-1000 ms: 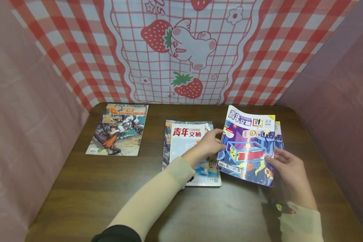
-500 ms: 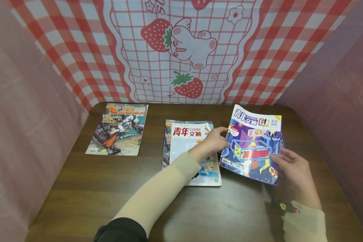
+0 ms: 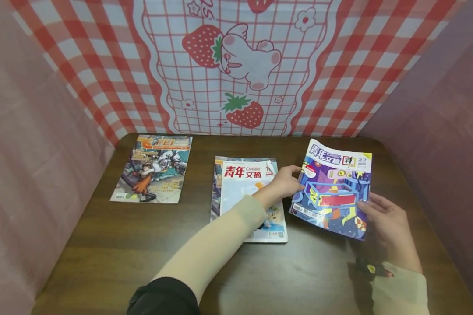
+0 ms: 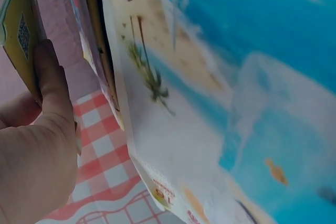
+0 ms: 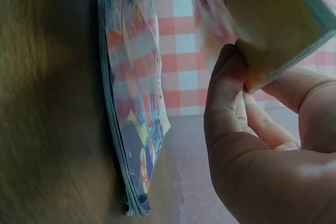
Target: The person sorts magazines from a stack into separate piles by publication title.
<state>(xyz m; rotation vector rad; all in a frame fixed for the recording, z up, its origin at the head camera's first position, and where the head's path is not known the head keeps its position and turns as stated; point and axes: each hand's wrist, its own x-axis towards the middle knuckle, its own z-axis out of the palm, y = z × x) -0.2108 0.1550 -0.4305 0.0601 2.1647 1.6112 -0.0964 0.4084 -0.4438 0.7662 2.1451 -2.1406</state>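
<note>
A purple and blue magazine (image 3: 331,192) marked 22 is held above the table at the right, slightly tilted. My left hand (image 3: 285,181) pinches its left edge, and my right hand (image 3: 390,218) pinches the right edge near the lower corner. In the right wrist view the magazine's yellowish back (image 5: 283,24) shows between thumb and fingers. Beneath it lies another magazine (image 5: 131,93) with a colourful cover, hidden in the head view. Left of the held one, a white and blue beach-cover magazine (image 3: 236,197) lies on a second magazine (image 3: 217,188), partly behind my left forearm.
A separate comic-style magazine (image 3: 153,170) lies at the table's back left. The brown wooden table (image 3: 142,245) meets a red checked cloth (image 3: 102,74) with strawberries at its far edge. Pink curtains (image 3: 31,144) hang at both sides.
Both hands have moved the purple magazine a little to the right. The similar magazine that peeked out behind its right edge is now covered. The other magazines have stayed put.
</note>
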